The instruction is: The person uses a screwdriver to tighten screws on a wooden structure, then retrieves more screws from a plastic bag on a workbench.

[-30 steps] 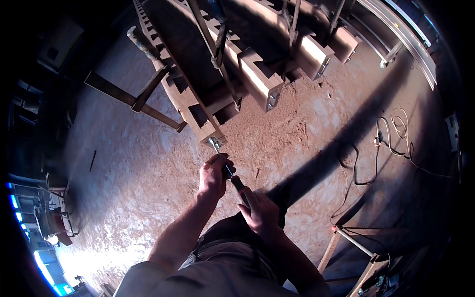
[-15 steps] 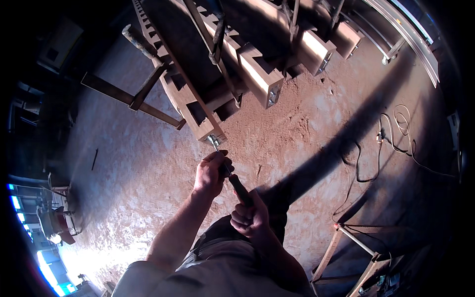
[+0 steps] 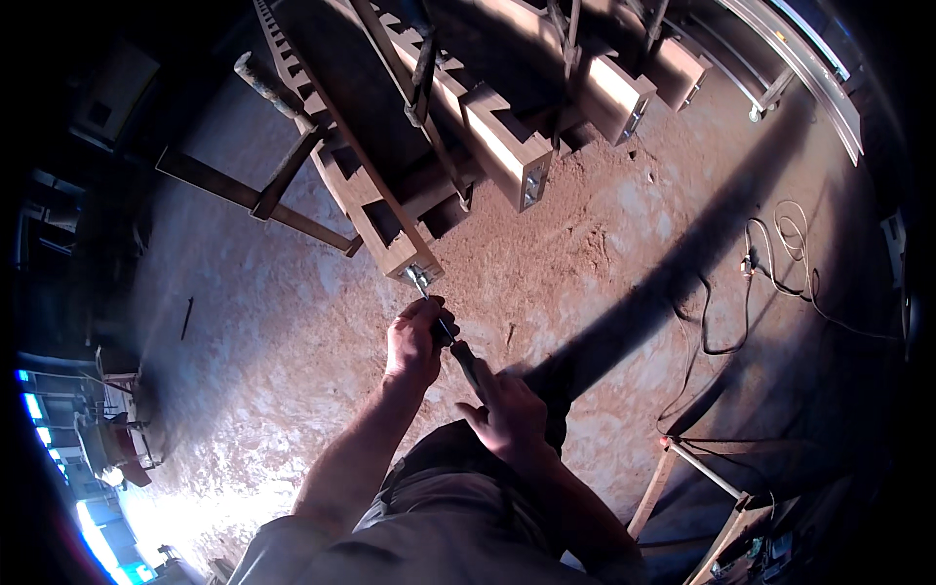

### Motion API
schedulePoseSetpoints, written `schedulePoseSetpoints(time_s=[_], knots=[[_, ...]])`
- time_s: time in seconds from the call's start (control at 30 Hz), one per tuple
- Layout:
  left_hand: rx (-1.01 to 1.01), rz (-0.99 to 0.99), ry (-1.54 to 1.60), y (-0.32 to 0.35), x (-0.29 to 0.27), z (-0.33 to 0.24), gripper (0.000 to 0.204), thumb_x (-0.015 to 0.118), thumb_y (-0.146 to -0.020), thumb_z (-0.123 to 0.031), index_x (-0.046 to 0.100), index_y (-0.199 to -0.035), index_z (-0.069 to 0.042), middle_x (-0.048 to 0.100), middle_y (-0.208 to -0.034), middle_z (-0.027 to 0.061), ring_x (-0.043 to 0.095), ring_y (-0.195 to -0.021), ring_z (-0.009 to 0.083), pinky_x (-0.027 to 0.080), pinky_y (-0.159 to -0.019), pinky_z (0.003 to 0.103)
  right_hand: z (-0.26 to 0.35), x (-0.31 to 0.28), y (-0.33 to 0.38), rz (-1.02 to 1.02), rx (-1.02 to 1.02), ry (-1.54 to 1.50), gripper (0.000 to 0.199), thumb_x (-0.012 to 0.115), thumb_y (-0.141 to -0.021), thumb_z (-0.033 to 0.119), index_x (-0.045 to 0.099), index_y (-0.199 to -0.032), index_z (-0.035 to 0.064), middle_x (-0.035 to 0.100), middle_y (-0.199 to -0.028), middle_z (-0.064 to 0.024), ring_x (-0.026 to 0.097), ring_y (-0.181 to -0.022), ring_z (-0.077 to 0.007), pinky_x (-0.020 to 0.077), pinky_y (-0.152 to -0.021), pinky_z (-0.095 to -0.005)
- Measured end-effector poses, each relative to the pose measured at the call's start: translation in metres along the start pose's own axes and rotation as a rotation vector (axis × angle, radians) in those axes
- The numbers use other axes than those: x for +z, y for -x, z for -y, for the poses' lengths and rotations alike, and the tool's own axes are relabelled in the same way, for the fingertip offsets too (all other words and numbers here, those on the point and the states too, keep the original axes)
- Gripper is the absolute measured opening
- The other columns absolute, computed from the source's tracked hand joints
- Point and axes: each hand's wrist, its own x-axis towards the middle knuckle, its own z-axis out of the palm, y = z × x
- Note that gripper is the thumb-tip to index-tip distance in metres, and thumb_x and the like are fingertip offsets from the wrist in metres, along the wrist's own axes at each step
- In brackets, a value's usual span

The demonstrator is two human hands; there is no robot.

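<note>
A screwdriver (image 3: pixel 469 367) with a dark handle and a thin metal shaft points up and left. Its tip meets a shiny metal fitting (image 3: pixel 416 274) in the end of a notched wooden beam (image 3: pixel 357 183). Close below that end, my left hand (image 3: pixel 413 343) is closed with its fingers pinched round the shaft. My right hand (image 3: pixel 509 417) grips the lower end of the handle, back of the hand up and thumb sticking out to the left. The palm side and the handle's butt are hidden.
More notched beams (image 3: pixel 508 146) with metal fittings in their ends lie to the right, on wooden stands (image 3: pixel 283 175). A loose cable (image 3: pixel 749 292) is strewn over the dusty floor at right. A wooden frame (image 3: pixel 673 478) stands at lower right.
My right hand has turned on the screwdriver handle, from curled fingers showing to the back of the hand up. My left hand stays at the shaft, nearly still.
</note>
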Motion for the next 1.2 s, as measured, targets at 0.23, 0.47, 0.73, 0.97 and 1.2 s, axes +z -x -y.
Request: schedulePoseSetpoints(time_s=[0.23, 0.47, 0.73, 0.97, 1.2], knots=[[-0.017, 0.122, 0.065, -0.009, -0.013, 0.002, 0.024, 0.052, -0.093, -0.015, 0.054, -0.106, 0.005, 0.059, -0.075, 0.0094, 0.057, -0.064, 0.0188, 0.047, -0.058, 0.030, 0.005, 0.003, -0.002, -0.067, -0.083, -0.001, 0.030, 0.060, -0.091, 0.023, 0.056, -0.118, 0.0110, 0.053, -0.062, 0.0014, 0.050, -0.048, -0.0163, 0.0433, -0.047, -0.0332], [-0.030, 0.035, 0.042, 0.004, 0.003, -0.001, 0.020, 0.051, -0.092, -0.013, 0.055, -0.104, 0.004, 0.057, -0.073, 0.0087, 0.054, -0.064, 0.0186, 0.043, -0.058, 0.029, -0.004, 0.001, 0.000, 0.345, 0.364, -1.093, 0.028, 0.047, -0.097, 0.033, 0.055, -0.117, 0.0161, 0.042, -0.053, 0.0019, 0.037, -0.037, -0.0136, 0.0326, -0.037, -0.0306], [0.009, 0.011, 0.038, -0.001, -0.004, 0.004, 0.024, 0.052, -0.093, -0.014, 0.053, -0.108, 0.004, 0.059, -0.076, 0.0089, 0.057, -0.067, 0.0185, 0.045, -0.060, 0.029, -0.004, 0.004, 0.001, 0.440, 0.646, -1.621, 0.040, 0.036, -0.098, 0.047, 0.055, -0.115, 0.0161, 0.037, -0.050, 0.0028, 0.037, -0.042, -0.0133, 0.0315, -0.039, -0.0286], [-0.060, 0.173, 0.061, -0.010, -0.018, -0.002, 0.022, 0.052, -0.093, -0.015, 0.054, -0.106, 0.004, 0.059, -0.076, 0.0086, 0.058, -0.068, 0.0193, 0.047, -0.062, 0.030, -0.009, 0.008, 0.003, 0.488, 0.625, -1.821, 0.046, 0.036, -0.097, 0.051, 0.055, -0.118, 0.0141, 0.037, -0.054, 0.0042, 0.037, -0.044, -0.0123, 0.0333, -0.040, -0.0286], [-0.058, 0.095, 0.015, -0.004, -0.007, -0.006, 0.021, 0.052, -0.093, -0.014, 0.054, -0.102, 0.004, 0.058, -0.074, 0.0091, 0.056, -0.065, 0.0195, 0.046, -0.059, 0.030, 0.011, -0.005, -0.003, 0.304, 0.434, -0.896, 0.042, 0.056, -0.093, 0.029, 0.047, -0.129, 0.0078, 0.047, -0.059, 0.0050, 0.047, -0.049, -0.0122, 0.0400, -0.044, -0.0318]])
